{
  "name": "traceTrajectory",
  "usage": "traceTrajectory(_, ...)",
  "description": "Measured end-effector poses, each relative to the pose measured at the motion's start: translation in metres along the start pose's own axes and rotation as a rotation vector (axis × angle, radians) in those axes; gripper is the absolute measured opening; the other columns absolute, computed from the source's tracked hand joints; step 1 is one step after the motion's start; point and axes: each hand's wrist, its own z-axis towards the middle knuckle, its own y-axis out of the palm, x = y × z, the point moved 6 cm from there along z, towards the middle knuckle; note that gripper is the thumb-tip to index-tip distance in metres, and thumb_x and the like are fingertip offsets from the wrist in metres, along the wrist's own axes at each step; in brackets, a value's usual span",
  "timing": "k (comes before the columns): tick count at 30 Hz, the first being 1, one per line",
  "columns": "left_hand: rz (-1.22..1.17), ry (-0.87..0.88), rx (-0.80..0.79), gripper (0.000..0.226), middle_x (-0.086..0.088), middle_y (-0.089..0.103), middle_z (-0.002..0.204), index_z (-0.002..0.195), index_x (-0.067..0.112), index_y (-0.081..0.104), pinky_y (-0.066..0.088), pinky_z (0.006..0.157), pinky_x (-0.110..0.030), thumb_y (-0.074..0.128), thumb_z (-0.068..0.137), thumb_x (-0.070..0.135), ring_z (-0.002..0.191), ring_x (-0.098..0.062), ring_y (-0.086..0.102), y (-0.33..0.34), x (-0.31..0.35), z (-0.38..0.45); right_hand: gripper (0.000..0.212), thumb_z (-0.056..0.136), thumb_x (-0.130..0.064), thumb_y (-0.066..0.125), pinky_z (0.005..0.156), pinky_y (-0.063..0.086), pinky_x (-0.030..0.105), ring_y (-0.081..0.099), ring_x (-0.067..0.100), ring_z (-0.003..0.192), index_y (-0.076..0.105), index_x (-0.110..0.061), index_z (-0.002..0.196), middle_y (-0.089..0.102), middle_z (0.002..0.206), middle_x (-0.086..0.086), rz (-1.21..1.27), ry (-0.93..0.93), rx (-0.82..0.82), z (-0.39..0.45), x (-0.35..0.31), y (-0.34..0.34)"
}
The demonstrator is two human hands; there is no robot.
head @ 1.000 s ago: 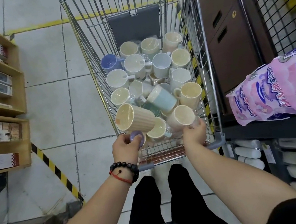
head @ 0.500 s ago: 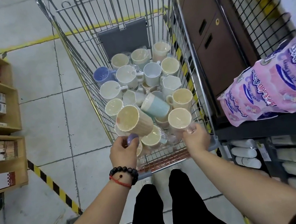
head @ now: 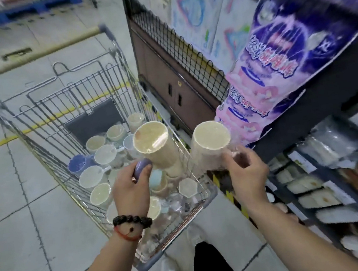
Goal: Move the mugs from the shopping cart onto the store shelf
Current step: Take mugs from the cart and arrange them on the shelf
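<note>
My left hand [head: 132,187] grips the purple handle of a ribbed beige mug [head: 155,146], lifted above the wire shopping cart [head: 43,135]. My right hand [head: 246,169] holds the clear handle of a second cream mug [head: 209,145], raised over the cart's right rim. Both mugs tilt with their mouths toward me. Several more mugs, white, cream, blue and teal, lie in the cart basket, such as a blue mug [head: 78,164]. The dark store shelf [head: 327,93] stands to the right of the cart.
Pink and purple packages [head: 274,72] hang over the shelf edge just right of the raised mugs. A brown cabinet with a black wire grille [head: 177,76] stands behind the cart. Lower shelves [head: 316,185] hold wrapped goods. Tiled floor lies to the left.
Both hands have lifted their mugs up out of the cart and toward the right. The view has swung up and right toward the shelf.
</note>
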Motion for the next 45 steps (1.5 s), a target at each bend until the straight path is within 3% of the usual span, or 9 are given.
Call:
traceTrajectory(10,-0.187,0.265,-0.211,0.007,-0.004,0.065,0.083,0.086,0.018,0.069,0.042,0.069,-0.028,0.073,0.083,0.023,0.079,-0.019,0.056,0.05,0.118,-0.034,0.01,0.082,-0.027,0.075,0.072,0.051,0.026,0.061,0.01,0.079,0.071,-0.031,0.091,0.067,0.084,-0.008,0.164,-0.013,0.386,-0.05,-0.054,-0.148)
traceTrajectory(13,-0.227,0.331,-0.286,0.008,0.001,0.065,0.084,0.087,0.024,0.069,0.041,0.072,-0.027,0.074,0.082,0.021,0.079,-0.012,0.055,0.065,0.156,-0.055,0.015,0.083,-0.023,0.075,0.07,0.05,0.021,0.06,0.005,0.075,0.073,-0.018,0.096,0.067,0.084,-0.007,0.162,-0.027,0.493,-0.061,-0.062,-0.19)
traceTrajectory(16,-0.276,0.399,-0.353,0.009,0.003,0.064,0.083,0.088,0.023,0.069,0.04,0.068,-0.016,0.075,0.081,0.021,0.076,-0.002,0.054,0.082,0.193,-0.077,0.01,0.083,-0.018,0.075,0.062,0.046,0.013,0.056,0.003,0.067,0.072,-0.02,0.093,0.063,0.076,-0.01,0.178,-0.049,0.589,-0.069,-0.069,-0.229)
traceTrajectory(21,-0.41,0.412,-0.455,0.013,0.002,0.064,0.079,0.081,0.028,0.067,0.041,0.064,-0.013,0.077,0.078,0.02,0.068,0.0,0.055,0.113,0.254,-0.121,0.016,0.08,-0.019,0.077,0.064,0.05,0.016,0.058,0.002,0.068,0.07,-0.031,0.088,0.066,0.076,-0.015,0.209,-0.085,0.717,-0.074,-0.082,-0.296)
traceTrajectory(27,-0.513,0.559,-0.52,0.023,0.004,0.064,0.077,0.077,0.04,0.063,0.046,0.069,-0.025,0.077,0.079,0.021,0.072,-0.009,0.055,0.152,0.333,-0.17,0.019,0.076,-0.023,0.08,0.071,0.055,0.024,0.064,0.007,0.076,0.074,-0.024,0.094,0.071,0.082,-0.005,0.22,-0.179,0.86,-0.073,-0.106,-0.384)
traceTrajectory(29,-0.548,0.609,-0.523,0.024,0.006,0.065,0.078,0.078,0.042,0.064,0.047,0.069,-0.025,0.077,0.079,0.022,0.072,-0.01,0.057,0.162,0.358,-0.186,0.021,0.075,-0.025,0.081,0.073,0.056,0.033,0.065,0.014,0.077,0.074,-0.022,0.095,0.071,0.083,-0.003,0.205,-0.228,0.888,-0.071,-0.117,-0.413)
traceTrajectory(32,-0.62,0.662,-0.534,0.024,0.008,0.066,0.082,0.081,0.043,0.064,0.042,0.064,-0.01,0.076,0.079,0.021,0.071,-0.001,0.056,0.174,0.398,-0.21,0.021,0.075,-0.028,0.079,0.071,0.056,0.03,0.065,0.017,0.078,0.073,-0.024,0.095,0.07,0.083,-0.002,0.2,-0.322,0.911,-0.064,-0.138,-0.453)
traceTrajectory(41,-0.742,0.735,-0.542,0.013,0.003,0.068,0.083,0.083,0.035,0.068,0.049,0.069,-0.027,0.077,0.078,0.027,0.076,-0.011,0.062,0.217,0.486,-0.236,0.014,0.08,-0.023,0.077,0.073,0.056,0.03,0.065,0.02,0.079,0.071,-0.025,0.093,0.07,0.083,0.0,0.17,-0.479,0.892,-0.004,-0.171,-0.526)
traceTrajectory(45,-0.702,0.756,-0.555,0.014,0.006,0.067,0.085,0.08,0.035,0.067,0.049,0.071,-0.025,0.076,0.079,0.025,0.079,-0.009,0.062,0.241,0.51,-0.237,0.015,0.081,-0.018,0.076,0.072,0.056,0.027,0.067,0.017,0.079,0.072,-0.021,0.095,0.071,0.084,0.0,0.167,-0.486,0.859,0.029,-0.173,-0.535)
